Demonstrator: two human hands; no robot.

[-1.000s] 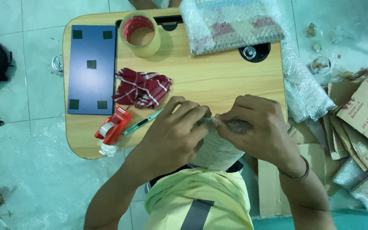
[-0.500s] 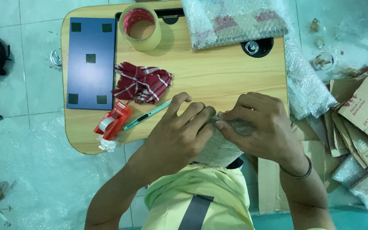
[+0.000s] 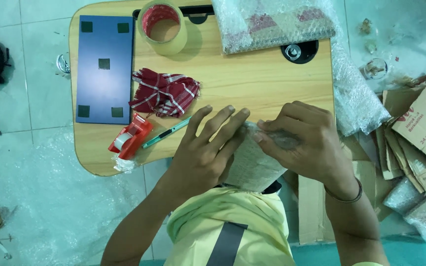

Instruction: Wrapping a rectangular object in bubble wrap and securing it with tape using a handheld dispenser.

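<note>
Bubble-wrapped parcel [image 3: 256, 162] sits at lower centre of frame, at the desk's [image 3: 252, 83] near edge, long axis running upper right to lower left. Left hand [image 3: 205, 152] lies flat, fingers spread, on its left side; right hand [image 3: 304, 143] pinches the wrap at its upper right end.

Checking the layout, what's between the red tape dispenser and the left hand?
In the head view, a teal utility knife lies between the red tape dispenser and the left hand.

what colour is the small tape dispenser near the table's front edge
Red, the small plastic tape dispenser holds a whitish roll; the head view shows it, left of the left hand.
</note>
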